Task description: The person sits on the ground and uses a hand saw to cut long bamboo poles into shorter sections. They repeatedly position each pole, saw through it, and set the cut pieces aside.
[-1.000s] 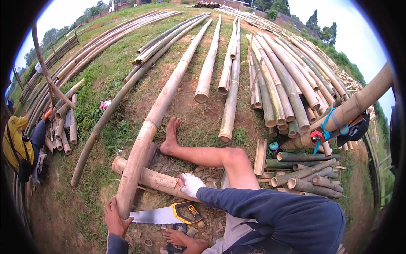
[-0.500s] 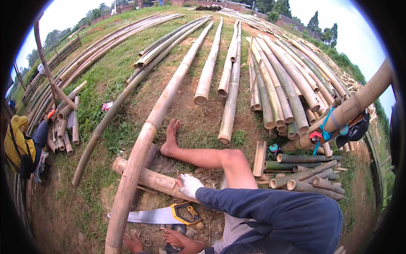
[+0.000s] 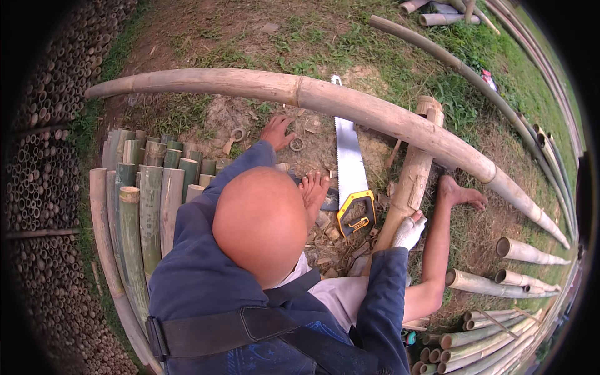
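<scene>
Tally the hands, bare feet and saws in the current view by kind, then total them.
Hands: 2 (bare left hand, gloved right hand)
Bare feet: 2 (left foot, right foot)
Saws: 1 (handsaw with a yellow-and-black handle)
Total: 5

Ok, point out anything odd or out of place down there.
The saw lies loose near a bare foot, its blade passing under the long pole: seemingly an awkward spot. Oddly, the right hand is gloved, the left hand bare.
</scene>
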Available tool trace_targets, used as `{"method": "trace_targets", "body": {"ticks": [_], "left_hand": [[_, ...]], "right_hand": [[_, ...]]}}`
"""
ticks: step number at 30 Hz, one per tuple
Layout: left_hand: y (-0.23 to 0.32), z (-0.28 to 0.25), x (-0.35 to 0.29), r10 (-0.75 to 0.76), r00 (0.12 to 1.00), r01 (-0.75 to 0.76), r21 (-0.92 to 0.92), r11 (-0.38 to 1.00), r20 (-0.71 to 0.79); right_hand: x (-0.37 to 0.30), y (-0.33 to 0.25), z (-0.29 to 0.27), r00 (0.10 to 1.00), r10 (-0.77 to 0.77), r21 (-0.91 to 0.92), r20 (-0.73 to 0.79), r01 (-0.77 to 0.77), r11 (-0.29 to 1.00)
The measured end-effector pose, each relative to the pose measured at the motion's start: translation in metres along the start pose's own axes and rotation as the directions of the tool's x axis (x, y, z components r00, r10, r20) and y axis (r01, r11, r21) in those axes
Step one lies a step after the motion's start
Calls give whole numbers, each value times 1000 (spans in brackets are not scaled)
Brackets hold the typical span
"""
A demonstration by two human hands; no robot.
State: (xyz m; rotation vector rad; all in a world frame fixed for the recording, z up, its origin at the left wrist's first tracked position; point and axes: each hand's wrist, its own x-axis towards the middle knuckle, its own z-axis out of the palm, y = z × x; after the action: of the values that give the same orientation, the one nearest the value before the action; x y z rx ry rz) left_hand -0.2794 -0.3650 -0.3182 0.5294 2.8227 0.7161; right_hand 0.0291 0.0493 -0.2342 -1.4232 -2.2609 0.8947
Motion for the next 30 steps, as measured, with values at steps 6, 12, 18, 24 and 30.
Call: {"method": "trace_targets", "body": {"ticks": [6,12,18,24,30], "left_hand": [[-2,-19,28,-71,972,73,1,997,-225],[-47,-26,73,-106,969,193,413,890,-224],[-98,-14,125,375,867,403,904,-142,-327],[-141,48,182,439,849,456,828,-325,-295],[-151,60,171,274,895,425,861,-280,-353]], "right_hand": [[-10,-15,-10,993,-116,-57,-12,116,992],[-66,-47,-8,756,-646,-248,-103,609,753],[-107,-56,60,814,-494,4,306,518,856],[-62,-38,116,851,-388,-150,355,461,874],[-10,-40,116,668,-225,-314,709,585,747]]}}
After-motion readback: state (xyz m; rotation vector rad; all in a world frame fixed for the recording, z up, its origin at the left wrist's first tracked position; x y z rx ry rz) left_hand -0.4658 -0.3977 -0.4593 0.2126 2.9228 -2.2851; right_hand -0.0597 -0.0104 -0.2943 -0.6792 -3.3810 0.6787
